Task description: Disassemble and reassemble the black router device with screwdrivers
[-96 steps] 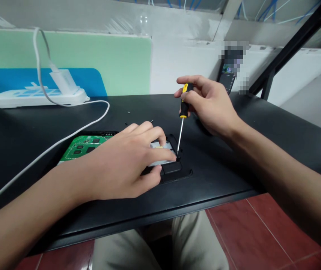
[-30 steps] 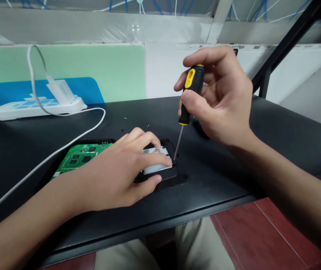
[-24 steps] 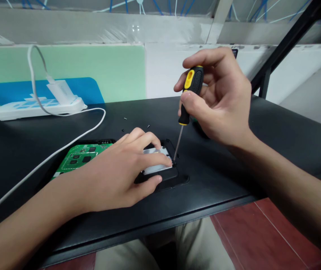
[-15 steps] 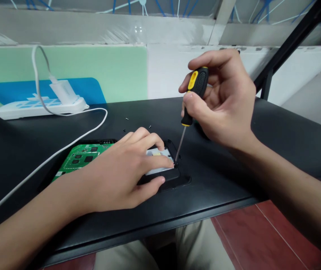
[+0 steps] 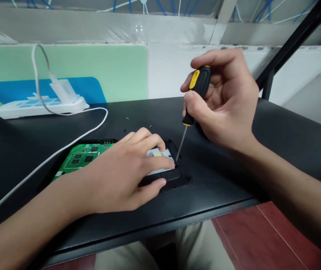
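Smooth table [image 5: 228, 180], our right hand [image 5: 229, 95] is gripping a dimpled screwdriver [image 5: 203, 82], spread left hand [image 5: 123, 170] touching a silvery plate [image 5: 168, 153]

1. One camera, worn on the person's head, faces forward and down across the table [image 5: 219, 183].
2. It is near: the left hand [image 5: 123, 172] and right hand [image 5: 228, 101] loom large at mid-view.
3. The view runs from the wall [image 5: 167, 71] beyond the table's far edge down to the person's lap [image 5: 201, 247] and the floor [image 5: 278, 232].
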The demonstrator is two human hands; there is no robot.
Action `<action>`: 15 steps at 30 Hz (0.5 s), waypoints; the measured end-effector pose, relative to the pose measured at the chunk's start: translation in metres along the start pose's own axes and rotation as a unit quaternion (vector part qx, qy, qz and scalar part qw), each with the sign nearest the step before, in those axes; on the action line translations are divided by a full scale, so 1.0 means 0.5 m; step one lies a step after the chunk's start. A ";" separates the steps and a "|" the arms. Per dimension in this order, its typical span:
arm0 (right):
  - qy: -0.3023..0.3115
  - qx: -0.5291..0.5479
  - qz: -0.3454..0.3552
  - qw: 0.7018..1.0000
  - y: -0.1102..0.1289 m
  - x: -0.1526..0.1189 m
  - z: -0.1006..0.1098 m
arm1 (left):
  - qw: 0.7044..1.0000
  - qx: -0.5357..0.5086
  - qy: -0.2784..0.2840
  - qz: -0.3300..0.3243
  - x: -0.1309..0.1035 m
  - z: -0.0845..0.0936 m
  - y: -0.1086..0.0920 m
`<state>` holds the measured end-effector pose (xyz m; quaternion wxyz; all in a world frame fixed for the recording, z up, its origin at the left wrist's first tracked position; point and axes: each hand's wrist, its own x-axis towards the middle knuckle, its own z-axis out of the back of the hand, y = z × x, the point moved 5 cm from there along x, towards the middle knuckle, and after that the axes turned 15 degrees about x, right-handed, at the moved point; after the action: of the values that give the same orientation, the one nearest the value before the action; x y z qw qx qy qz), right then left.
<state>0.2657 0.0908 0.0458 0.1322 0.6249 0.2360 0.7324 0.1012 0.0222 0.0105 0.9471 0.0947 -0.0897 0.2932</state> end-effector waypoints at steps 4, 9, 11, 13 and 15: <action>0.024 -0.006 0.047 0.999 -0.004 0.006 0.000 | 1.000 0.002 -0.005 -0.001 0.002 0.000 0.000; 0.028 -0.010 0.056 0.998 -0.013 0.008 0.005 | 1.000 0.005 -0.001 0.000 0.002 -0.001 0.001; 0.033 -0.007 0.056 0.998 -0.017 0.009 0.006 | 1.000 0.007 -0.004 -0.001 0.002 -0.001 0.001; 0.034 -0.006 0.050 0.998 -0.020 0.009 0.006 | 1.000 0.007 -0.006 -0.002 0.002 0.000 0.000; 0.036 -0.004 0.044 0.998 -0.022 0.009 0.006 | 1.000 0.006 -0.005 -0.001 0.002 0.000 0.001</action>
<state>0.2666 0.1026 0.0442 0.0943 0.6075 0.2098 0.7603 0.1017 0.0229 0.0109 0.9464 0.1021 -0.0929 0.2919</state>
